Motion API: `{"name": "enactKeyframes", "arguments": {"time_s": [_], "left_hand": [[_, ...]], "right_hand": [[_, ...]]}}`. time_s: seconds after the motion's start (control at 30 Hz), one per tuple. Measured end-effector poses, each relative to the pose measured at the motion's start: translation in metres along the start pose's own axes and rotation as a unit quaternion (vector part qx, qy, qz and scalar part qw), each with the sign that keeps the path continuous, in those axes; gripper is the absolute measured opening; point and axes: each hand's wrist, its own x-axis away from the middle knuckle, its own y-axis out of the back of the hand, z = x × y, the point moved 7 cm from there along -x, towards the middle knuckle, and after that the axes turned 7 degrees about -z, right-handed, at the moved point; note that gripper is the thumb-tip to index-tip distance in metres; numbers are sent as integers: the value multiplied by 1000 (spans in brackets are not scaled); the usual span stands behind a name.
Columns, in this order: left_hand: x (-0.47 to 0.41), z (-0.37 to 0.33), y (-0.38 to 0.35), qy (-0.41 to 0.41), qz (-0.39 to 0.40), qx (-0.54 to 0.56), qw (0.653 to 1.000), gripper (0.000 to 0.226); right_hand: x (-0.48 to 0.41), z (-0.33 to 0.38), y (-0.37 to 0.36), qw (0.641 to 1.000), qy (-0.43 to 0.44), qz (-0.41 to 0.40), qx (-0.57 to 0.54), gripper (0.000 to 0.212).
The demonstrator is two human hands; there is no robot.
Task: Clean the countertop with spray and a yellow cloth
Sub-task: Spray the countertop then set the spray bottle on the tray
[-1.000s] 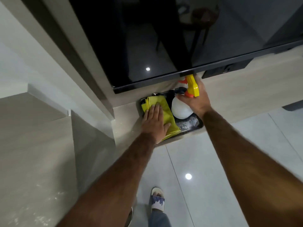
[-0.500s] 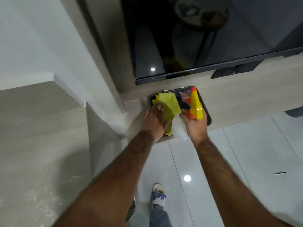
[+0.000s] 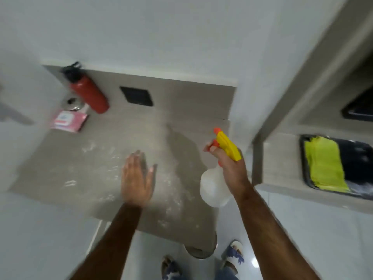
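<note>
My right hand (image 3: 232,170) grips a spray bottle (image 3: 215,185) with a white body and a yellow and orange trigger head, held over the right part of the grey countertop (image 3: 141,128), nozzle pointing away from me. White dusty smears cover the countertop. My left hand (image 3: 137,178) hovers flat over the middle of it, fingers apart, holding nothing. The yellow cloth (image 3: 325,163) lies folded in a black tray (image 3: 363,190) on a lower ledge at the right.
At the back left of the countertop stand a red bottle (image 3: 88,91) with a black cap, a pink packet (image 3: 67,120) and a small metal item (image 3: 72,102). A black square plate (image 3: 137,96) sits in the surface. Walls close in behind and right.
The view has swung left from the tray to the countertop. My right hand lifted the spray bottle out of the tray. My left hand left the cloth and now hovers empty.
</note>
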Motion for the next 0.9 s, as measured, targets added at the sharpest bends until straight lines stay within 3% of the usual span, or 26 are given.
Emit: {"name": "enactKeyframes", "arguments": {"time_s": [0.07,0.13,0.23,0.4,0.67,0.8,0.9], "left_hand": [[-2,94,24,85,-23,-18,996,76],[-3,173,35,171,-14,-29,985,73],[-11,249,37,219,-5,-61,974,77],[-27,287,8,267,28,-78,960,85],[-28,295,2,261,-12,-52,964,91],[-28,296,3,260,-11,-65,963,90],[-29,295,4,260,2,-68,963,91]], "right_hand": [[8,-7,-62,998,-32,54,25,17],[17,-18,-114,994,-32,84,57,26],[31,-35,-188,988,-50,116,92,40],[42,-64,-271,957,-88,163,222,68],[28,-92,-325,934,-116,129,312,72],[23,-100,-316,919,-157,92,351,75],[20,-98,-296,928,-171,72,322,63]]}}
